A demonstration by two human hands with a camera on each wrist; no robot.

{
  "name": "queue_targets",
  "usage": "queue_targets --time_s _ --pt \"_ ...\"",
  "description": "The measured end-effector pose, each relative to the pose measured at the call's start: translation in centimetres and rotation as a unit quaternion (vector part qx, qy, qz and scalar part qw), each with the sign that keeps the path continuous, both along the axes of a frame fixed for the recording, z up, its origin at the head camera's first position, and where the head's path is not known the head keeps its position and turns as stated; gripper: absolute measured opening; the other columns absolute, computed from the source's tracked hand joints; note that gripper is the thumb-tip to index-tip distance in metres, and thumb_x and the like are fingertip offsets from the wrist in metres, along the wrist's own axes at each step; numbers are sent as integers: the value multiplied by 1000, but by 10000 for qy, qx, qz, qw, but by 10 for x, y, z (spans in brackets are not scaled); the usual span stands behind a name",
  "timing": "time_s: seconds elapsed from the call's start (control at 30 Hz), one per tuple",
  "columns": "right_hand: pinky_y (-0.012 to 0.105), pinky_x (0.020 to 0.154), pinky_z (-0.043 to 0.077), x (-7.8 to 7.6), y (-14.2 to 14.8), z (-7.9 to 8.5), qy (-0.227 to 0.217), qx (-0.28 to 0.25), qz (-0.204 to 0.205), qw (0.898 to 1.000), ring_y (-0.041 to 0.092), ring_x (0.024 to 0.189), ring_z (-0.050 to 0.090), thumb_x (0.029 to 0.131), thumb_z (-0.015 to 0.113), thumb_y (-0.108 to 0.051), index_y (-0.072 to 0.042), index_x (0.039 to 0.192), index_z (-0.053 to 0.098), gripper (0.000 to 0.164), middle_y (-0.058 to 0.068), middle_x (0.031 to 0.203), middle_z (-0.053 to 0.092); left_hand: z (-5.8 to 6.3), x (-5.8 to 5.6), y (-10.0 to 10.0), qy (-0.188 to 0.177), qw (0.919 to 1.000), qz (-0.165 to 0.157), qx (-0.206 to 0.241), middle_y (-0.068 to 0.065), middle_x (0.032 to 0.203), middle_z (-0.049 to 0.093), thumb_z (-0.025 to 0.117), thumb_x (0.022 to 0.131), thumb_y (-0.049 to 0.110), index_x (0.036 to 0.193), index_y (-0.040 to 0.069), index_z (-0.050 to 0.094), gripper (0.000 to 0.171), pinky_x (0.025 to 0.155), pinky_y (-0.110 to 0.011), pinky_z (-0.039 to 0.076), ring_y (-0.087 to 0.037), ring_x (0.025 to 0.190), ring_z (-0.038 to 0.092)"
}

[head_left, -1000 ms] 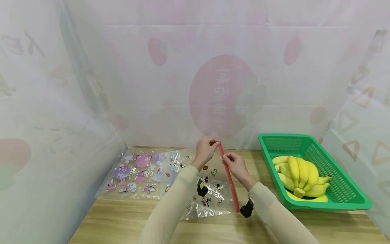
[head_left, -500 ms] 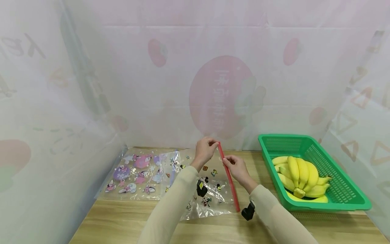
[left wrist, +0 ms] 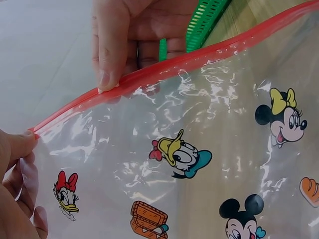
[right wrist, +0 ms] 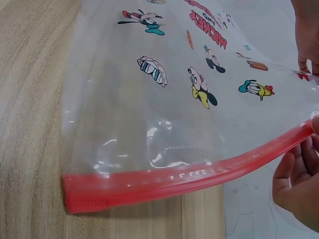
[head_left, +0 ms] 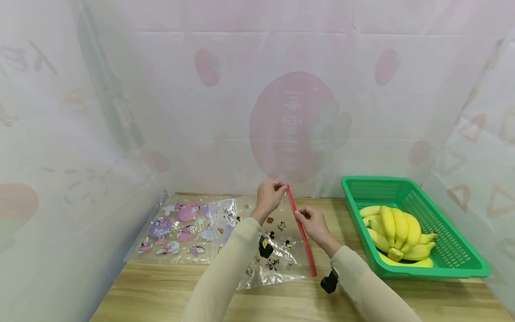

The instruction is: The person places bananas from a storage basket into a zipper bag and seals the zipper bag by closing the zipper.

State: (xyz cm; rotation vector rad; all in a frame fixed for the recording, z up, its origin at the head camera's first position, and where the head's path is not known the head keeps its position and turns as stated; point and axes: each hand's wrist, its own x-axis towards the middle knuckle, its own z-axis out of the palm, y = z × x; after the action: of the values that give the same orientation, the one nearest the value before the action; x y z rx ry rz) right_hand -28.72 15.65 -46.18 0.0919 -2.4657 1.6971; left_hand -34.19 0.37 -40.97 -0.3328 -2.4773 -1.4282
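A clear zip bag printed with cartoon characters lies partly on the wooden table, its red zip strip running along the right edge. At the far corner, my left hand pinches the strip's end between thumb and fingers. Lower on the same strip, my right hand pinches it, with a small white piece showing at the thumb tip in the left wrist view. Between the hands the strip is lifted, while its near end is down by the table. My left forearm covers part of the bag.
To the left, another clear bag with pink and purple prints lies flat, overlapped by the first bag. A green basket holding yellow bananas stands on the right. A printed white curtain closes off the back and sides.
My right hand has slid a short way along the red strip toward the near end. The left hand keeps its pinch at the far corner, shifting only slightly.
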Motion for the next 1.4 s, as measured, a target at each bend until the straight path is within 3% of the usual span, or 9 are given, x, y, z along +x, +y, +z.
queue_targets --time_s 0.3,0.7,1.0,1.1,1.23,1.4 --pt "26 60 48 3 2 -3 -15 174 107 9998 16 71 55 93 61 -11 2 96 67 15 7 81 62 1 -2 -2 206 9997 62 -63 1 85 61 66 90 18 91 13 74 10 64 -25 48 -13 76 56" --pt "26 61 48 6 3 -4 7 309 128 9994 15 71 54 92 62 -10 2 94 67 13 5 78 62 2 -3 -7 101 9997 74 215 -1 84 60 67 89 16 91 10 74 10 59 -25 49 -14 73 55" --pt "28 60 48 11 3 -2 -234 412 262 9985 16 70 55 92 62 -12 0 95 67 13 5 79 61 1 -5 -12 24 9987 200 476 -1 83 60 64 91 18 91 10 71 11 59 -27 47 -15 72 54" --pt "27 58 47 12 3 -3 -227 485 261 9982 16 68 54 91 63 -11 -1 93 67 11 4 77 61 2 -6 -13 53 9988 265 409 1 82 59 63 92 21 91 12 70 11 62 -31 47 -15 71 54" --pt "26 56 47 15 3 -4 -90 597 225 9979 14 65 54 90 64 -8 -2 88 67 7 4 73 60 4 -6 -15 120 9989 360 280 3 82 60 63 92 24 90 14 70 12 80 -38 41 -14 72 54" --pt "25 56 47 19 2 -3 -3 707 278 9971 13 64 54 89 64 -6 -2 86 66 6 4 73 60 7 -6 -16 71 9984 434 358 2 82 59 64 91 22 90 14 70 10 79 -38 42 -15 73 54"
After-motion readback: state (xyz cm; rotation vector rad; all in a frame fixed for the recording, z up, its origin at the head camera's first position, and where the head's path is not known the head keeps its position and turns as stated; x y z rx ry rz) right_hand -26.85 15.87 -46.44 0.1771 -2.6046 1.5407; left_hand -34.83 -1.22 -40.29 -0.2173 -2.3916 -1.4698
